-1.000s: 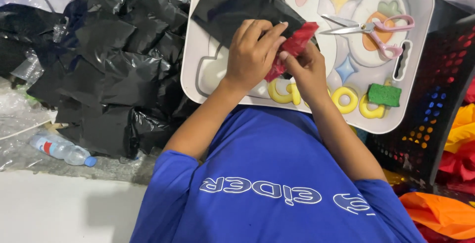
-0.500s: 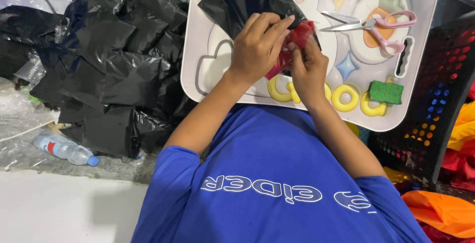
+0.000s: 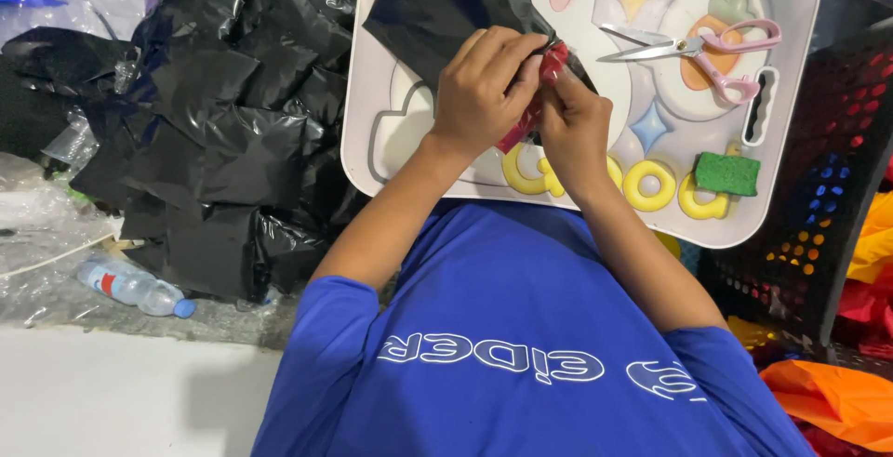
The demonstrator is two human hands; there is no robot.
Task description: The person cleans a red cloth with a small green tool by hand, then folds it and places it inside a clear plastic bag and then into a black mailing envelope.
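Note:
My left hand [image 3: 479, 94] and my right hand [image 3: 572, 127] meet over a white lap tray [image 3: 372, 132]. Both pinch a small red piece of cloth [image 3: 551, 59] at the edge of a black plastic bag [image 3: 446, 1]. The bag lies on the tray's upper left and hides part of it. Most of the red piece is covered by my fingers; a strip of it shows below my left palm.
Pink-handled scissors [image 3: 698, 48] and a green sponge [image 3: 727, 173] lie on the tray's right side. A heap of black plastic bags [image 3: 223, 132] is on the left, with a plastic water bottle [image 3: 130, 285] on the floor. A black crate [image 3: 819, 206] stands at the right, beside orange fabric [image 3: 828, 401].
My hands have closed tighter around the red cloth, so less of it shows. The black bag has shifted left and up on the tray.

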